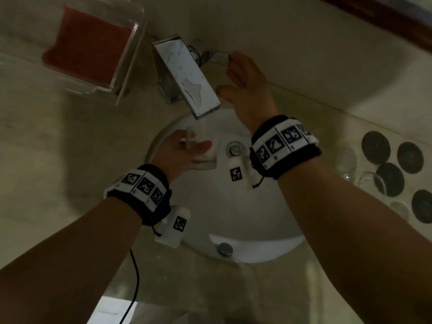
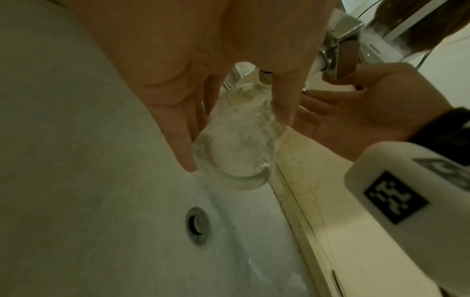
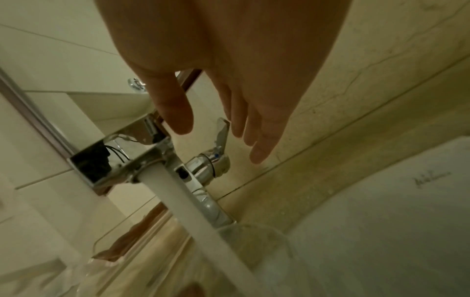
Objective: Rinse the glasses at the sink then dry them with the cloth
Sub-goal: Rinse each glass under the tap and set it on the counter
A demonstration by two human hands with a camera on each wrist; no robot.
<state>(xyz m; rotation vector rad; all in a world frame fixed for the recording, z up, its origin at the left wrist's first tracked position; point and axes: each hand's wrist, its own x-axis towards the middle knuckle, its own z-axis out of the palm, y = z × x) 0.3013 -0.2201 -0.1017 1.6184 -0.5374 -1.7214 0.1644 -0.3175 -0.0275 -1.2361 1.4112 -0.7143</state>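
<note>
Left hand (image 2: 203, 84) grips clear cylindrical glass (image 2: 236, 144) under white water (image 3: 188, 203).

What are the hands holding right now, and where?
Left hand grips the glass by its side wall, under the water. Right hand holds nothing, open beside the tap lever.

Over the round white basin (image 1: 268, 235), the flat chrome spout (image 1: 187, 76) juts out above the far rim, and the stream of water (image 3: 193, 205) under it blocks the gap there, falling into the clear drinking glass (image 2: 239, 144) held by the left hand (image 1: 180, 152). The right hand (image 1: 247, 80) fills the space beside the chrome lever handle (image 3: 221, 130) against the back wall. The near half of the basin lies open around the chrome drain plug (image 1: 235, 149), while the counter is crowded left by a clear plastic tray holding a red cloth (image 1: 88, 50) and right by upturned glasses and dark round coasters (image 1: 390, 178).
</note>
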